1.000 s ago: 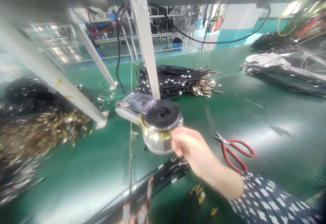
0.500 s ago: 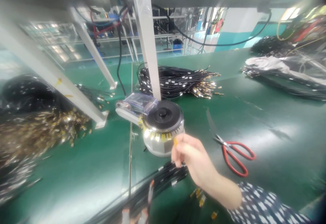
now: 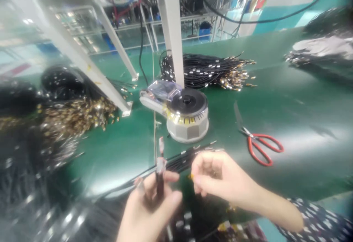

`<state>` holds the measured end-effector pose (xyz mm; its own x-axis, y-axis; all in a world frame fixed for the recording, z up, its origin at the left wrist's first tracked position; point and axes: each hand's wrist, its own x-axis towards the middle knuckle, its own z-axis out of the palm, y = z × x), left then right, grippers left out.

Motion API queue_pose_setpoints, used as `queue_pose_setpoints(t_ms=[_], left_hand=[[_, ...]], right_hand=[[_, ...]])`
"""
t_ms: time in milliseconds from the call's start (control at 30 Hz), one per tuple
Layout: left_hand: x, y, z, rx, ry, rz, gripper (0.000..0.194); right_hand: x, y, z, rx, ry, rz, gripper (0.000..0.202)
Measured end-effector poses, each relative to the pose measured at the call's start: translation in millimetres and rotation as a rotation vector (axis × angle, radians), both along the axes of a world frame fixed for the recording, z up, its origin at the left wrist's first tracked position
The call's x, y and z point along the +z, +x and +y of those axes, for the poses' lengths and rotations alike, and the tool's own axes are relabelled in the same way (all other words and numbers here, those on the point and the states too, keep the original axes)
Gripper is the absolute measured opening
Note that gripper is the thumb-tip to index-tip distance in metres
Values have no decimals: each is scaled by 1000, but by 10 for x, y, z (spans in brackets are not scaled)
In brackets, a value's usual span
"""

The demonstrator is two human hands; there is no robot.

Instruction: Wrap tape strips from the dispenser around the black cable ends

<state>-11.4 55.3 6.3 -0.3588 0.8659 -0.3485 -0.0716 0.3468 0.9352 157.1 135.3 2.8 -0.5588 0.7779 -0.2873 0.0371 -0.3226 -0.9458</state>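
Note:
My left hand (image 3: 150, 209) holds a short upright black cable (image 3: 160, 183) between its fingers. The cable's upper end is pale and reddish, too blurred to make out its fitting. To its right, my right hand (image 3: 217, 177) pinches a small yellow piece of tape (image 3: 191, 176) between thumb and forefinger. A small gap separates that tape from the left hand. Behind both hands stands a round white tape dispenser (image 3: 187, 124) with a black top and yellow tape tabs round its rim. Black cables (image 3: 182, 159) lie on the green table between the dispenser and my hands.
Red-handled scissors (image 3: 259, 146) lie on the right. A black cable bundle (image 3: 204, 67) with brass-coloured ends sits behind the dispenser, beside a white post (image 3: 175, 29). More cables with gold ends (image 3: 79, 115) are heaped at left, around a slanted white leg (image 3: 91, 69).
My right hand has drawn back from the dispenser toward me, carrying the yellow tape. My left hand has risen into view with the cable. The camera view has tilted down and shifted left.

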Motion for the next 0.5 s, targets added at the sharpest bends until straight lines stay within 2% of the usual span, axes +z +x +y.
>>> queue_pose_setpoints(t_ms=[167, 267, 367, 500], left_hand=[[61, 82, -11, -99, 41, 80, 11], [45, 40, -46, -200, 86, 41, 10], [27, -11, -107, -252, 110, -69, 13], [25, -29, -202, -235, 102, -250, 15]], right_hand=[[63, -18, -225, 81, 115, -92, 8], [54, -46, -299, 108, 150, -98, 11], [5, -81, -322, 179, 146, 9, 11], [-120, -149, -337, 245, 21, 258, 11]])
